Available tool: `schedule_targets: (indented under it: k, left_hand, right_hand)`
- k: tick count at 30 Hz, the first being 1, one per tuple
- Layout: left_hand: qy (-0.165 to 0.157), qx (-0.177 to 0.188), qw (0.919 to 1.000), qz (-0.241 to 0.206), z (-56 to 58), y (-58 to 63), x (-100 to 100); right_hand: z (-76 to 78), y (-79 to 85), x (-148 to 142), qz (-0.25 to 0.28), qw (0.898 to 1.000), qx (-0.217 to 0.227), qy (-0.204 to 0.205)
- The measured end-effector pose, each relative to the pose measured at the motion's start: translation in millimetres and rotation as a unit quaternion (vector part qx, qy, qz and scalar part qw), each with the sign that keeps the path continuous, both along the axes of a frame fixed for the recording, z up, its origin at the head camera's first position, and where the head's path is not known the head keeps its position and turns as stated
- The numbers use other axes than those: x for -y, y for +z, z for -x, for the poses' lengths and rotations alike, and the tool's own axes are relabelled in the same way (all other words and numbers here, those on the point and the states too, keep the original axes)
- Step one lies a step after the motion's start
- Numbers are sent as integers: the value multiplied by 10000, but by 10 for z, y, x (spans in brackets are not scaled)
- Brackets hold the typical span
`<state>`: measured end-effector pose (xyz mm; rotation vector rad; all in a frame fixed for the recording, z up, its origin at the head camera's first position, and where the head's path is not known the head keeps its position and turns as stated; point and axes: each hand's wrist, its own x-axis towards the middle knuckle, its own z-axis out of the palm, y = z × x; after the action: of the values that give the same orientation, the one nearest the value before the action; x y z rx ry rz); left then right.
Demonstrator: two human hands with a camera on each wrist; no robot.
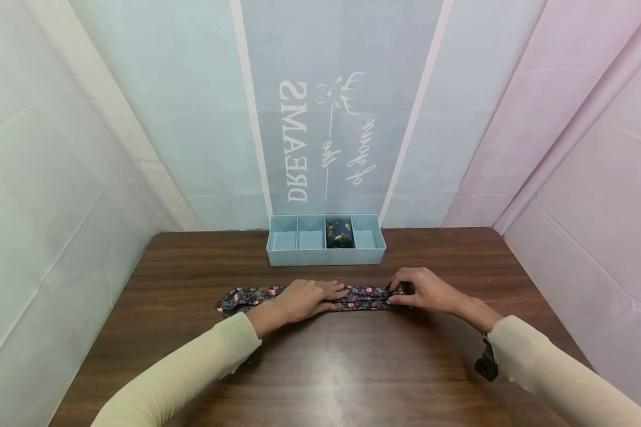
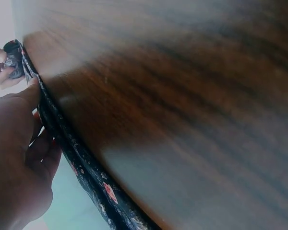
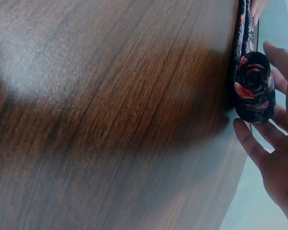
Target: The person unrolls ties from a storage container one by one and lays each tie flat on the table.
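A dark necktie with pink and red flowers lies lengthwise across the table, its right end wound into a roll. My right hand holds that roll, thumb on the near side and fingers curved round the far side. My left hand rests on the middle of the tie with its fingers stretched out, pressing it down. Left of that hand, the tie's wide end lies flat on the wood. The right wrist view shows the coiled layers from the side.
A light blue box with several compartments stands at the table's back edge. One compartment holds a rolled navy tie with yellow flowers. The brown wooden table is bordered by a printed grey-blue curtain behind and pale cloth at the sides.
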<state>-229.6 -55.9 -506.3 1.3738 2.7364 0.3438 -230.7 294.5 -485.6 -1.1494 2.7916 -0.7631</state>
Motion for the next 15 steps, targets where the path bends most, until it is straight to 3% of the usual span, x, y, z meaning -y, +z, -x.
schedule_targets:
  k: [15]
  left_hand:
    - [-34, -89, 9999, -58, -5, -28, 25]
  right_hand:
    - [-41, -5, -118, -21, 9996, -278, -65]
